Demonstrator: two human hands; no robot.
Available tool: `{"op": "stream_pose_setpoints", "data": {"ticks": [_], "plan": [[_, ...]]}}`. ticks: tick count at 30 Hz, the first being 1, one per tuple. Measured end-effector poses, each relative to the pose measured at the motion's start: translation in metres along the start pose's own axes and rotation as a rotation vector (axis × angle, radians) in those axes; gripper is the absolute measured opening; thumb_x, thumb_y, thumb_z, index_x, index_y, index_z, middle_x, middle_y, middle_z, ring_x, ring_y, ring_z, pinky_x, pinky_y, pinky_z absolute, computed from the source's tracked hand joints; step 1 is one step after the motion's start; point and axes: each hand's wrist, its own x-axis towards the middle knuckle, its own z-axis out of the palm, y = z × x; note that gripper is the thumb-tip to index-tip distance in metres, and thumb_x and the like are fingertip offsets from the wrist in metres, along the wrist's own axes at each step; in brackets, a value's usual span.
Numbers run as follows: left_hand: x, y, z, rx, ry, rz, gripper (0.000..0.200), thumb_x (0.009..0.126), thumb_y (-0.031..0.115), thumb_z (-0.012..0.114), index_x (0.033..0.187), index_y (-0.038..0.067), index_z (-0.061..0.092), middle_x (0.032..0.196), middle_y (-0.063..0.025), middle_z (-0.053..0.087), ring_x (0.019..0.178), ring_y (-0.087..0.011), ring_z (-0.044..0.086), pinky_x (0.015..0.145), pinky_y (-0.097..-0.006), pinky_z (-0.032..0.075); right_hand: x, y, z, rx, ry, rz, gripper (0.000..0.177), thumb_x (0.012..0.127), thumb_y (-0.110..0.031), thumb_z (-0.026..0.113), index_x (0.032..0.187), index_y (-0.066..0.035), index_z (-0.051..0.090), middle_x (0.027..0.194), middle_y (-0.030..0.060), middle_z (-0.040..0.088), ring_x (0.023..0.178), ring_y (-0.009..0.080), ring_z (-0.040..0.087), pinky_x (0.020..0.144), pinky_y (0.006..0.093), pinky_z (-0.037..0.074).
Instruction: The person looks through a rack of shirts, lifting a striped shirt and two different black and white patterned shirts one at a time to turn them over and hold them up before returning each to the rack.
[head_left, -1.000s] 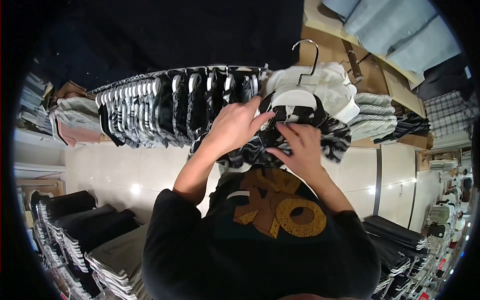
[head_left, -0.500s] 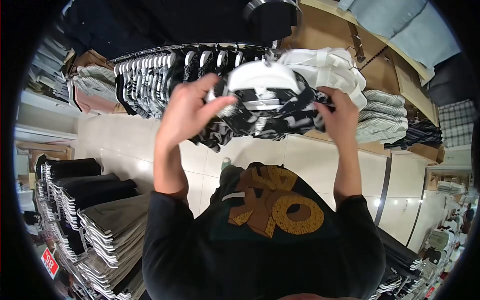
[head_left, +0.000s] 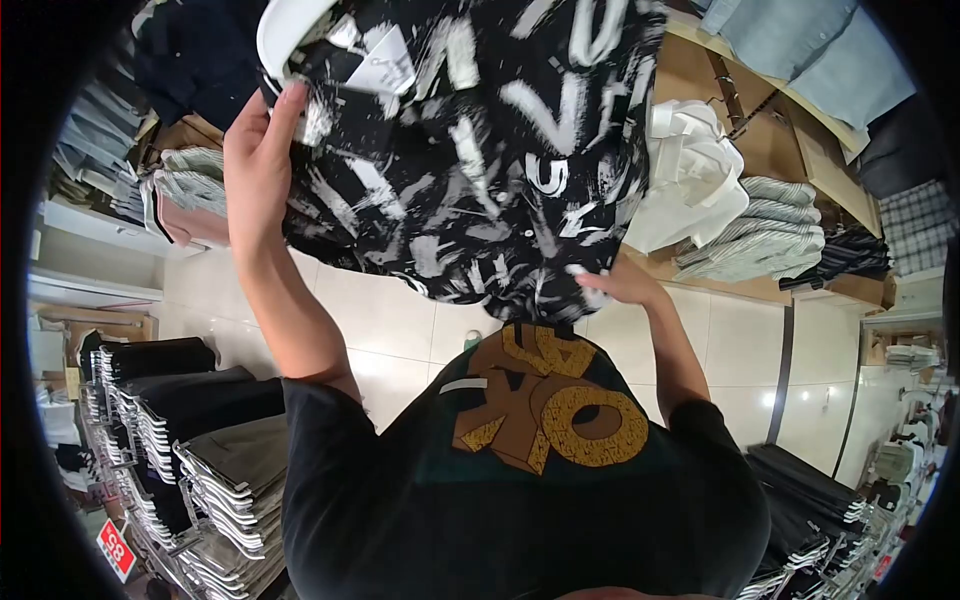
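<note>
A black shirt with white and grey brush-stroke print [head_left: 470, 160] spreads across the upper middle, hiding most of the rack behind it. Its white hanger [head_left: 284, 38] shows at the upper left of the shirt. My left hand [head_left: 262, 165] is closed on the shirt's collar area, just below the hanger. Lower down on the right, my right hand [head_left: 625, 280] pinches the shirt near its lower edge, with the thumb in front of the cloth.
White garments [head_left: 690, 180] hang to the right, beside striped folded-looking clothes [head_left: 755, 228]. Pink and striped clothes [head_left: 190, 200] hang at the left. Trousers on white hangers [head_left: 225, 450] fill a rack at the lower left, near a red price sign [head_left: 116, 550].
The printed shirt has been raised, turned and opened out towards me. My left hand has moved left and up; my right hand has moved down and left along the cloth.
</note>
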Motion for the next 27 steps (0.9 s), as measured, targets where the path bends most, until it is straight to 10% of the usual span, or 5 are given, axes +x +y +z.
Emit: {"op": "stream_pose_setpoints", "data": {"ticks": [4,7,12,20,27], "plan": [[-0.026,-0.018,-0.015,0.166,-0.208,-0.008,0.067,0.105,0.008,0.06,0.164,0.0,0.028,0.122,-0.0073,0.068,0.103,-0.0085,0.06,0.092,-0.0204,0.045,-0.041,-0.025,-0.006,-0.315,-0.113,0.26,0.053,0.095,-0.035,0.075,0.135,-0.002,0.064,0.121,0.013,0.074,0.11,0.0266,0.069,0.098,0.0385,0.052],[-0.062,-0.025,0.02,0.275,-0.258,0.229,0.058,0.102,-0.001,0.052,0.159,0.005,0.042,0.161,-0.0161,0.047,0.138,-0.0281,0.052,0.118,-0.0388,0.037,-0.045,-0.055,0.008,0.873,0.273,0.164,0.054,0.099,-0.026,0.073,0.143,0.0,0.056,0.126,0.0085,0.073,0.111,0.0265,0.071,0.1,0.0368,0.055],[-0.121,-0.032,0.09,0.089,-0.619,0.062,0.062,0.089,0.011,0.078,0.148,0.017,0.061,0.117,-0.0128,0.059,0.107,-0.0246,0.06,0.096,-0.0353,0.051,0.025,-0.151,0.007,1.484,0.27,0.312,0.035,0.106,-0.03,0.058,0.126,-0.003,0.066,0.118,0.0129,0.074,0.106,0.0236,0.073,0.097,0.0407,0.058],[-0.16,-0.051,0.128,0.214,-0.515,0.01,0.082,0.066,0.024,0.098,0.138,0.003,0.064,0.139,-0.0204,0.049,0.124,-0.0369,0.057,0.104,-0.0403,0.048,0.022,-0.172,0.012,1.504,0.411,0.241,0.033,0.11,-0.024,0.047,0.127,0.0,0.063,0.118,0.0139,0.073,0.104,0.0268,0.073,0.093,0.0436,0.061],[-0.152,-0.068,0.134,0.121,-0.318,-0.022,0.013,0.094,0.012,0.075,0.096,-0.001,0.076,0.104,-0.0164,0.061,0.089,-0.0303,0.063,0.079,-0.0361,0.05,0.004,-0.183,0.009,1.538,0.358,-0.006,0.035,0.103,-0.016,0.062,0.133,0.001,0.059,0.125,0.0123,0.071,0.114,0.0247,0.07,0.102,0.042,0.056]]}}
